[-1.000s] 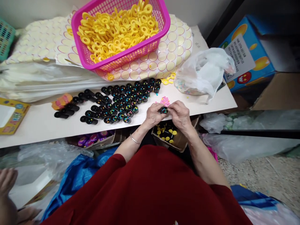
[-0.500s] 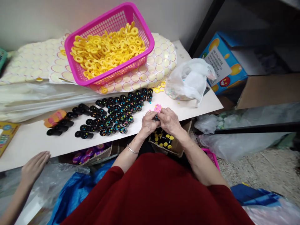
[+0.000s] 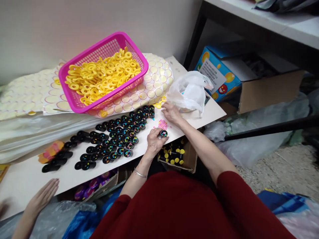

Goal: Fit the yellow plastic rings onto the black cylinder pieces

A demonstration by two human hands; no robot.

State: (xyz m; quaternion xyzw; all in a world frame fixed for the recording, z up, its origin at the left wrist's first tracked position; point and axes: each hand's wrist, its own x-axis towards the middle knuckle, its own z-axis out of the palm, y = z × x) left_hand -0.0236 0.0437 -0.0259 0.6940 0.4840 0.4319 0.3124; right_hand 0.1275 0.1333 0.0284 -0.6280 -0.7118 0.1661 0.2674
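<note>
My left hand [image 3: 155, 142] is closed around a small black cup [image 3: 163, 133], its open mouth facing up with coloured bits inside. A heap of tiny pink pieces [image 3: 162, 124] lies on the table just beyond that cup. My right hand [image 3: 171, 113] is stretched forward to a few loose yellow ring pieces [image 3: 159, 105] beside the plastic bag. Its fingers are bent together at the rings; what they pinch, if anything, is hidden. To the left, many black cups [image 3: 120, 142] stand in a cluster with coloured bits inside, and others lie on their sides.
A pink basket [image 3: 65, 91] of yellow ring pieces stands at the back. A white plastic bag [image 3: 193, 89] sits on the right. Below the table edge is a carton [image 3: 190, 156] of black-and-yellow pieces. Another person's hand [image 3: 45, 196] rests at the left edge.
My right hand has left the cup and moved forward to the yellow rings. My left hand keeps the cup, now with its mouth showing. The camera view has tilted upward.
</note>
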